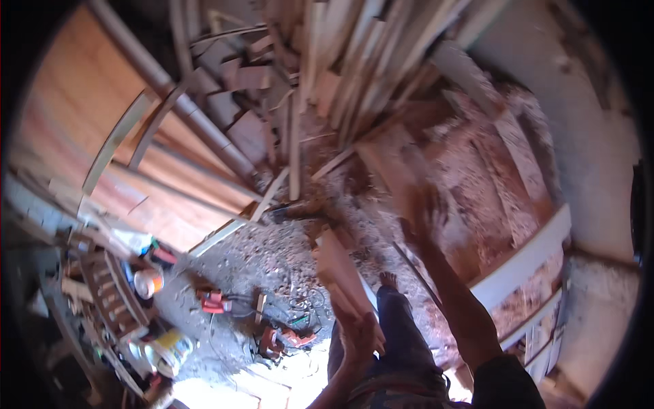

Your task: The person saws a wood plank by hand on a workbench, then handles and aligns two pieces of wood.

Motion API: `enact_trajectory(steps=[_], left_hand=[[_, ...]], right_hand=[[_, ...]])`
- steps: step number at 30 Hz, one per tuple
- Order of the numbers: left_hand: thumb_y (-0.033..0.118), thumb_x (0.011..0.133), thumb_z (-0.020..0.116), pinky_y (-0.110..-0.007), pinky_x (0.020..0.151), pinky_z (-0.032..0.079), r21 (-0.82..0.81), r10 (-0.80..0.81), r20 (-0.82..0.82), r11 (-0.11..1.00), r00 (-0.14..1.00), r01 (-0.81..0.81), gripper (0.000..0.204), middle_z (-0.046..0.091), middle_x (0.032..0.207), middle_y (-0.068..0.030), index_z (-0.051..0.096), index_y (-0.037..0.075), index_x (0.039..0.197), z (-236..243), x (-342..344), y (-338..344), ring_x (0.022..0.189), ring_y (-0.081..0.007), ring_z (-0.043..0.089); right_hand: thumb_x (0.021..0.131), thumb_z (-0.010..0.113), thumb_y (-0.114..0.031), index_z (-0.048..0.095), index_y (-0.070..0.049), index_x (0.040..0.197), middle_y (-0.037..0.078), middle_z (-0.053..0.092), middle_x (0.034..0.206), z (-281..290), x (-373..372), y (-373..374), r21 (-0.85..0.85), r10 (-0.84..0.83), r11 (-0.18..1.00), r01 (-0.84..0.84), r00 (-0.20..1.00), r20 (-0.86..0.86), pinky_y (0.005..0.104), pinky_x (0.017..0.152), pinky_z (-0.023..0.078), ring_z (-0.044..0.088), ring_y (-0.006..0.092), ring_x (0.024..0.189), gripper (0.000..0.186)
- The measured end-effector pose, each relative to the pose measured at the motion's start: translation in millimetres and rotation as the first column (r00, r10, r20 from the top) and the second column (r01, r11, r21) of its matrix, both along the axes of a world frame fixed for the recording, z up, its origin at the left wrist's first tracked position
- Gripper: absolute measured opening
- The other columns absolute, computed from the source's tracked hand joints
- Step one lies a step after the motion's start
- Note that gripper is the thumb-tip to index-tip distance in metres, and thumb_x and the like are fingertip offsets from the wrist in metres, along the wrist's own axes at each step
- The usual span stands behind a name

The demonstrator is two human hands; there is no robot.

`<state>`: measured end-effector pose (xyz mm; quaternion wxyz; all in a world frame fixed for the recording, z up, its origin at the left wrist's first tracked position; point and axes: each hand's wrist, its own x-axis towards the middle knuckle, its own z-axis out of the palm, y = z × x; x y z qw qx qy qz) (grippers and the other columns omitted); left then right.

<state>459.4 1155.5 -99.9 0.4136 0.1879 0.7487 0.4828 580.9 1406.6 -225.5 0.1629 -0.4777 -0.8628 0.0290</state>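
My left hand (357, 332) is closed round the lower end of a reddish-brown wooden board (338, 269), which slants up and away in front of my legs. My right arm reaches forward on the right. There my right hand (426, 211), smeared by motion, lies at the near end of a second wooden plank (388, 158). Its thumb shows on one side and its fingers on the other, so it appears to grip the plank. A thin dark strip (417, 273) runs beside my right forearm.
Long timbers (361, 61) lean at the back, beside a heap of offcuts (245, 78). Large wooden panels (75, 102) stand at left. Red power tools (214, 301) with cords lie on the debris-strewn floor. Sawdust (477, 163) is piled at right, behind a pale board (524, 262).
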Motion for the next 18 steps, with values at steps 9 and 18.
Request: enact_trajectory(steps=[9, 18], left_hand=[[0.033, 0.095, 0.067, -0.048, 0.108, 0.038, 0.165, -0.053, 0.011, 0.985, 0.999, 0.05, 0.087, 0.035, 0.145, -0.024, 0.011, 0.001, 0.153, -35.3, 2.5, -10.6, 0.128, -0.0339, 0.044], [0.035, 0.097, 0.063, -0.051, 0.097, 0.048, 0.026, -0.264, -0.303, 0.958, 0.916, 0.285, 0.079, 0.028, 0.144, -0.0287, 0.019, 0.001, 0.153, -79.1, -25.4, -24.5, 0.123, -0.0402, 0.047]], right_hand=[[0.085, 0.069, -0.055, 0.029, -0.018, 0.158, 0.019, 0.018, 0.165, 3.8, 9.2, -0.4, -0.162, -0.086, 0.984, 0.072, 0.993, -0.083, 0.0573, 0.122, 0.008, 0.013, 0.0389, 0.153, 0.092], [0.088, 0.069, -0.042, 0.029, -0.015, 0.158, 0.02, 0.027, 0.162, 65.7, 8.2, -17.9, -0.337, -0.276, 0.924, 0.179, 0.924, -0.266, 0.0551, 0.123, 0.013, 0.018, 0.0382, 0.153, 0.085]])
